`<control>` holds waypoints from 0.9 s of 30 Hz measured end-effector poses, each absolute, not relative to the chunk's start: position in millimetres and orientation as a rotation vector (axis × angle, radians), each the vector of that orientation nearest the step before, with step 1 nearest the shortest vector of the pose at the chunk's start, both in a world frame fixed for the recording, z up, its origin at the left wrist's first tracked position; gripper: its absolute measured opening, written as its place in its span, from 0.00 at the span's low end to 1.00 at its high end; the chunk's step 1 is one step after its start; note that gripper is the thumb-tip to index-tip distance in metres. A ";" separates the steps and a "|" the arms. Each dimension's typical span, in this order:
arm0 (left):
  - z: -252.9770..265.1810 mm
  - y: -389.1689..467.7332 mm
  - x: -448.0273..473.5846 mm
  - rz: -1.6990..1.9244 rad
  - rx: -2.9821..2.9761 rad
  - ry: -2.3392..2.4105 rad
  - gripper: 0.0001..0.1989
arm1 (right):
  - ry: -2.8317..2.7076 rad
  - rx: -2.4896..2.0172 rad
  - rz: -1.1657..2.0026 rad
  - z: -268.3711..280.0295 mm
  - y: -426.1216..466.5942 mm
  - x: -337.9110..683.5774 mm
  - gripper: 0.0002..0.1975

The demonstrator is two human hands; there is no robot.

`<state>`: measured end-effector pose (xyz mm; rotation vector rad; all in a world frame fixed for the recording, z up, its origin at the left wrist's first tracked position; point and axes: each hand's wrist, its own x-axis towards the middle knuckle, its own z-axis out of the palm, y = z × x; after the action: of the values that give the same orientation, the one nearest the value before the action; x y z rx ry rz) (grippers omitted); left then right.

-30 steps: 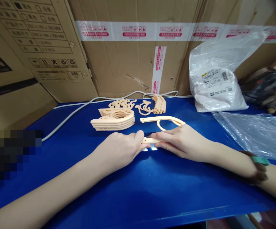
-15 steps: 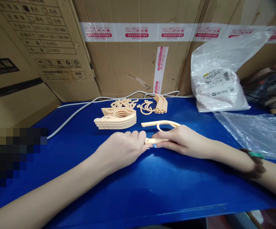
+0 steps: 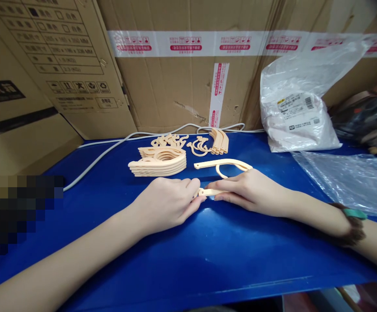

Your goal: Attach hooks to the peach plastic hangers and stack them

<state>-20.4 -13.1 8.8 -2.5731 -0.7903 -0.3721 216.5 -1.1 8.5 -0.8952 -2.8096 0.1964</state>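
A cream plastic folding hanger is in my right hand, fingers closed round it. One slim arm of it sticks out to the left above the hand, with a thin curved loop below. The lower arm's holed end points at my left hand, which is pinched shut right at that end. A bit of cream plastic shows between the left fingertips, but most of it is hidden. Behind my left hand lies a neat stack of cream hangers. Loose cream hooks and several curved hanger arms lie farther back.
Large cardboard boxes wall in the back and left of the blue table. A white cable runs along the back. At the right are a filled white plastic bag and a flat clear plastic sheet.
My left fingers have shifted slightly on the hanger's holed end, so more of the joint shows. The hanger's upper arm has moved a little up and right.
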 end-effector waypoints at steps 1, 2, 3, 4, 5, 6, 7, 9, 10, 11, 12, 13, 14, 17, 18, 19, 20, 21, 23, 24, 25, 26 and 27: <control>9.0 -12.8 -20.7 -0.371 -2.593 -0.797 0.14 | -2.808 -0.891 0.184 8.3 -1.7 216.4 0.17; 9.3 -12.5 -20.9 -0.370 -2.608 -0.801 0.14 | -2.806 -0.888 0.179 8.1 -2.2 216.2 0.17; 9.5 -12.4 -21.0 -0.366 -2.621 -0.806 0.14 | -2.802 -0.888 0.179 8.0 -2.6 216.0 0.17; 9.8 -12.3 -21.1 -0.362 -2.632 -0.811 0.14 | -2.798 -0.891 0.180 7.9 -2.9 215.8 0.17; 9.9 -12.2 -21.1 -0.359 -2.641 -0.817 0.15 | -2.795 -0.894 0.178 7.8 -3.1 215.6 0.18; 10.1 -12.1 -21.1 -0.355 -2.648 -0.826 0.15 | -2.792 -0.896 0.178 7.7 -3.2 215.5 0.18; 10.1 -12.1 -21.1 -0.352 -2.655 -0.833 0.15 | -2.791 -0.894 0.179 7.5 -3.1 215.3 0.18; 9.9 -11.8 -21.1 -0.349 -2.668 -0.843 0.15 | -2.795 -0.884 0.187 7.1 -2.8 215.2 0.18; 9.7 -11.7 -21.3 -0.350 -2.673 -0.843 0.15 | -2.797 -0.881 0.189 6.8 -2.6 215.1 0.18; 9.4 -11.4 -21.4 -0.353 -2.678 -0.841 0.15 | -2.799 -0.881 0.191 6.7 -2.4 215.1 0.18; 9.1 -11.2 -21.6 -0.359 -2.683 -0.837 0.15 | -2.800 -0.886 0.194 6.6 -2.3 215.1 0.18; 8.8 -11.0 -21.8 -0.365 -2.685 -0.834 0.15 | -2.803 -0.891 0.197 6.6 -2.2 215.2 0.19; 8.5 -10.8 -22.0 -0.369 -2.687 -0.831 0.15 | -2.806 -0.896 0.202 6.6 -2.2 215.2 0.19; 7.8 -10.6 -22.1 -0.357 -2.688 -0.829 0.15 | -2.813 -0.897 0.205 7.0 -2.2 215.1 0.19; 7.6 -10.6 -22.0 -0.348 -2.691 -0.831 0.15 | -2.813 -0.895 0.205 7.2 -2.3 215.0 0.18; 7.5 -10.7 -21.9 -0.337 -2.695 -0.834 0.15 | -2.813 -0.893 0.208 7.4 -2.4 214.8 0.18; 7.4 -10.9 -21.6 -0.327 -2.701 -0.837 0.15 | -2.813 -0.894 0.214 7.7 -2.6 214.6 0.18; 7.5 -11.0 -21.4 -0.315 -2.706 -0.842 0.15 | -2.813 -0.897 0.220 8.0 -2.7 214.4 0.18; 7.8 -11.5 -20.8 -0.293 -2.709 -0.852 0.15 | -2.813 -0.905 0.230 8.7 -3.1 214.0 0.18; 8.1 -11.7 -20.5 -0.282 -2.709 -0.857 0.15 | -2.812 -0.906 0.230 9.0 -3.2 213.9 0.18; 8.4 -12.0 -20.2 -0.274 -2.710 -0.863 0.15 | -2.811 -0.908 0.230 9.3 -3.2 213.9 0.17; 8.7 -12.2 -20.1 -0.267 -2.715 -0.871 0.14 | -2.811 -0.907 0.231 9.5 -3.1 214.0 0.17; 9.1 -12.4 -20.0 -0.262 -2.726 -0.880 0.14 | -2.814 -0.901 0.232 9.5 -3.0 214.1 0.17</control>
<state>-20.0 -12.4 9.1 -2.7258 -0.8804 -0.2618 214.1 -3.0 9.5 -0.9010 -2.8141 0.2323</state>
